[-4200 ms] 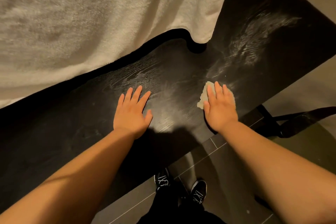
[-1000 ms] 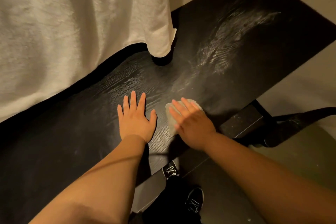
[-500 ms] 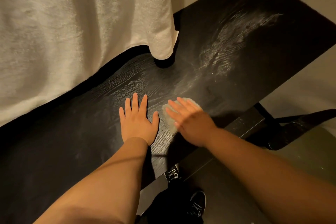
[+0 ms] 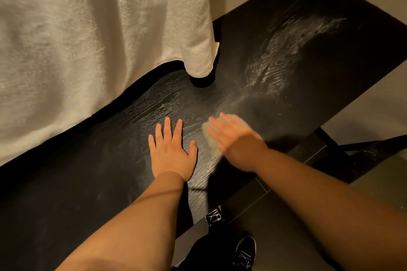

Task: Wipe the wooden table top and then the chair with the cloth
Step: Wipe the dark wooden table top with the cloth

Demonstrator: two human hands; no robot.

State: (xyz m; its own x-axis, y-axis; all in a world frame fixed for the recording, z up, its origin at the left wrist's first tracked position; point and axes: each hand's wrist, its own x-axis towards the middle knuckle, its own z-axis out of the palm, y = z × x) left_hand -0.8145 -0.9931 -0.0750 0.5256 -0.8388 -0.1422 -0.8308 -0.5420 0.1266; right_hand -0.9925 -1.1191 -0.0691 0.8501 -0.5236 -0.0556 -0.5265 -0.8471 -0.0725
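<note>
A dark wooden table top [image 4: 308, 86] runs from lower left to upper right, with pale dusty smears across its right half. My left hand [image 4: 170, 152] lies flat on the wood, fingers straight and spread. Just to its right, my right hand [image 4: 235, 141] presses flat on a small pale cloth [image 4: 210, 138], which shows at the fingertips and along the hand's left side. The right hand is blurred. A dark chair [image 4: 363, 156] shows partly at the right, below the table's edge.
A large white towel [image 4: 88, 39] hangs over the table's far left part and covers it. My black shoes [image 4: 242, 248] stand on the grey tiled floor [image 4: 275, 215] below the table's near edge.
Over four seconds my right hand slid the cloth leftward toward my left hand. In the last half second it keeps moving over that spot; my left hand stays flat.
</note>
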